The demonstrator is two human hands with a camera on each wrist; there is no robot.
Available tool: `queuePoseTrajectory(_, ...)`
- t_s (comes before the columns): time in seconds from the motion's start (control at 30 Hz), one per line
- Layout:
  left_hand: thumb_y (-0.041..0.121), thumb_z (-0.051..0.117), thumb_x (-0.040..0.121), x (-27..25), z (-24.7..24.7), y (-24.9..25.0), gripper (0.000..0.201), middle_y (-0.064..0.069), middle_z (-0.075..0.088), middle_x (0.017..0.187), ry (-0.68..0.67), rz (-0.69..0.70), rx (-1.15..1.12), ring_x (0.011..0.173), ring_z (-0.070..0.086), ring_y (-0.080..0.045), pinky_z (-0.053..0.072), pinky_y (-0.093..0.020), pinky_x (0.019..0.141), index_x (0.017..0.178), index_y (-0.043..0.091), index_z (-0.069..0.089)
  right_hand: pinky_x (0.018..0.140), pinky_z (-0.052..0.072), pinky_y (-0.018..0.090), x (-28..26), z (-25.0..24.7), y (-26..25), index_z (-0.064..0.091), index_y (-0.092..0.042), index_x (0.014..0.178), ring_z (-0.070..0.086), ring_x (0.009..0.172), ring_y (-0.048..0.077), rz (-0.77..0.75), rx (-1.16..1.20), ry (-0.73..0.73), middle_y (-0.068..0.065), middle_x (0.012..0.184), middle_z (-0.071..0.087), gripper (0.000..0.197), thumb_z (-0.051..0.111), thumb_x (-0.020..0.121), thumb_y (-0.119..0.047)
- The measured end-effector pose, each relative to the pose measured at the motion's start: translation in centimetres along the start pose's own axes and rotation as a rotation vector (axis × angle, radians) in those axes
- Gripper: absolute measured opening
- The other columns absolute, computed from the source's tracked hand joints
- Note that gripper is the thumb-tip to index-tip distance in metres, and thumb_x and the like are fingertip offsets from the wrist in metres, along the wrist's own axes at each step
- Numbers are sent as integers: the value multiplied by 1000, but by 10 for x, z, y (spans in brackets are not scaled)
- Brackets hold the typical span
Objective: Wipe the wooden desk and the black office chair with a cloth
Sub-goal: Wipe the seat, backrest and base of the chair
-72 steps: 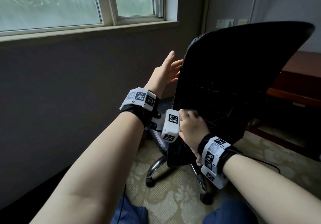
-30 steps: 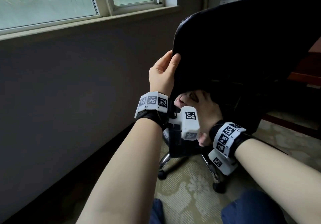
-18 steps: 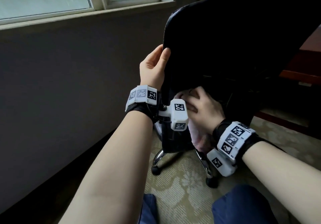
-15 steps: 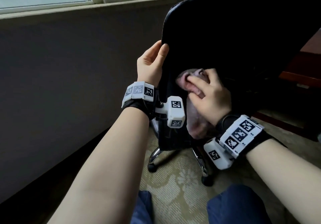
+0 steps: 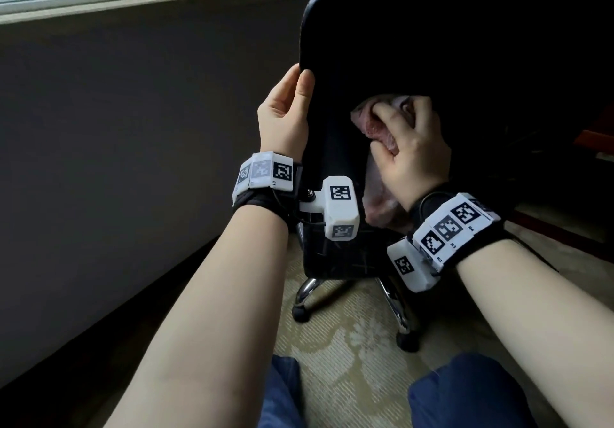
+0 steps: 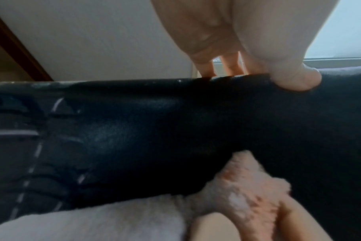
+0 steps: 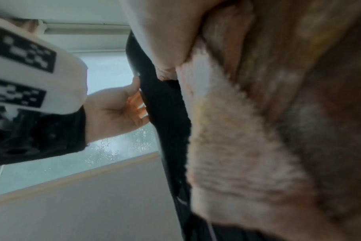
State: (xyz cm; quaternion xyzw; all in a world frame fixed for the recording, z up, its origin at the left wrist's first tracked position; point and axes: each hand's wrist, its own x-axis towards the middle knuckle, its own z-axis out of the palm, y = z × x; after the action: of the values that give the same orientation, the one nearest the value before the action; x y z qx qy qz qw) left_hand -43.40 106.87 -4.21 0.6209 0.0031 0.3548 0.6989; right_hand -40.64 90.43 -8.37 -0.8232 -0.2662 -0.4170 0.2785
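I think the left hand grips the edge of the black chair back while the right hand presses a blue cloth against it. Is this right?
Only the colour is wrong. The cloth is pink, not blue, as the head view shows. The left hand does grip the edge of the black chair back, and the right hand presses the cloth against it.

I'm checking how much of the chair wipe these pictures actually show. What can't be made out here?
- Chair front and seat: hidden in the head view; only its dark back faces the camera.
- Left hand fingers: wrapped behind the chair edge in the head view.
- Cloth contact patch: covered by the right hand in the head view, blurred in the right wrist view.
- Wooden desk: cut off at the right edge of the head view.
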Motion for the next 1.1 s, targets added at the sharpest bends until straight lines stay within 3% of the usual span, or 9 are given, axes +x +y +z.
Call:
queuePoseTrajectory(0.13,18,57,95,2,-1,-3,36,-9,62,124,5,-21,-17,117,58,-15,44,-29,104,127,1,56,71,54,41,-9,10,1,58,-22,115,56,100,41,30,28,-48,18,116,53,42,55,74,-30)
queuePoseTrajectory(0.2,18,57,95,3,-1,-4,36,-9,63,124,11,-16,-13,117,58,-14,44,-27,103,127,1,56,69,53,40,-16,14,0,61,-21,115,56,100,42,48,19,-94,17,118,53,41,59,75,-27)
queuePoseTrajectory(0.33,21,58,94,1,0,-5,37,-8,63,124,24,-19,-15,117,58,-14,44,-30,104,127,3,57,71,50,38,-39,24,-1,62,-25,120,49,110,38,110,-20,-317,11,125,49,41,69,79,-21)
queuePoseTrajectory(0.47,23,58,94,3,-1,-4,38,-8,63,123,23,-7,12,117,58,-16,44,-33,104,126,3,58,83,45,39,-51,27,-5,45,-34,134,35,124,32,158,-154,-601,5,137,35,45,50,90,-24)
queuePoseTrajectory(0.57,28,60,90,4,-3,-3,40,-7,64,122,30,-15,9,116,59,-16,44,-36,104,124,5,59,89,42,38,-57,26,-6,42,-33,135,37,124,29,197,-162,-735,4,138,34,46,45,90,-21)
queuePoseTrajectory(0.7,33,61,89,3,-6,-4,42,-6,65,120,40,-15,17,115,60,-16,45,-38,104,123,8,61,85,45,36,-57,15,-4,55,-34,127,51,111,30,242,-34,-615,2,130,41,41,56,86,-27)
queuePoseTrajectory(0.83,36,62,88,6,-8,-5,45,-6,65,120,66,-17,8,114,60,-15,45,-38,104,123,8,60,72,50,36,-34,-12,-10,67,-25,113,60,96,34,122,77,-255,9,119,52,38,63,75,-23)
queuePoseTrajectory(0.97,45,63,83,8,-11,-5,54,-8,66,120,94,-5,9,115,60,-18,45,-40,103,122,8,61,77,50,32,-7,-35,-9,65,-16,114,57,102,31,38,85,60,17,120,53,39,64,76,-20)
queuePoseTrajectory(1.1,44,62,85,11,-15,-10,47,-6,67,117,104,3,-5,113,61,-17,46,-40,102,119,12,64,82,50,37,14,-32,-4,60,-12,119,53,108,37,-1,27,143,25,120,49,39,57,80,-13)
